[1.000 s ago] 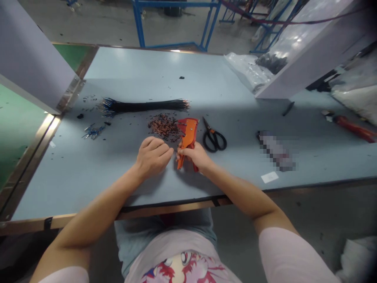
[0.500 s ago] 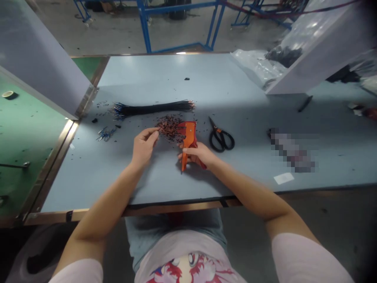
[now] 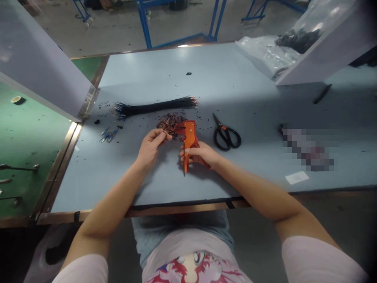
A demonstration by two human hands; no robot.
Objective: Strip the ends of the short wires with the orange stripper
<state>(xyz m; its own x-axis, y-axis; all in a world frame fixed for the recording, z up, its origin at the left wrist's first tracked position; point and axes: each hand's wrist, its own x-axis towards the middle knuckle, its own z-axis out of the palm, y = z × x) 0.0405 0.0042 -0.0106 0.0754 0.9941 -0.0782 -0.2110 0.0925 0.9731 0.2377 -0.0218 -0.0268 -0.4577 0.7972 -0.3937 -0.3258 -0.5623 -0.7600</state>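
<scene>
My right hand (image 3: 202,154) is wrapped round the handles of an orange and red wire stripper (image 3: 190,135), whose jaws point left over a pile of small copper-and-black wire bits (image 3: 171,122). At the near edge of that pile my left hand (image 3: 153,145) is closed in a pinch, a short way left of the jaws. Whatever lies between its fingertips is too small to make out. Behind the pile lies a long bundle of black wires (image 3: 159,105), with bluish ends on the left and coppery ends on the right.
Black-handled scissors (image 3: 226,135) lie right of the stripper. A small heap of blue-tipped pieces (image 3: 108,135) sits on the left. Farther right are a black pen-like object (image 3: 323,93), a blurred-out item (image 3: 308,149) and a white card (image 3: 297,178). A clear plastic bag (image 3: 268,53) rests at the back.
My left hand has moved right, closer to the stripper's jaws. My right hand keeps its hold on the stripper. The whole view has shifted slightly.
</scene>
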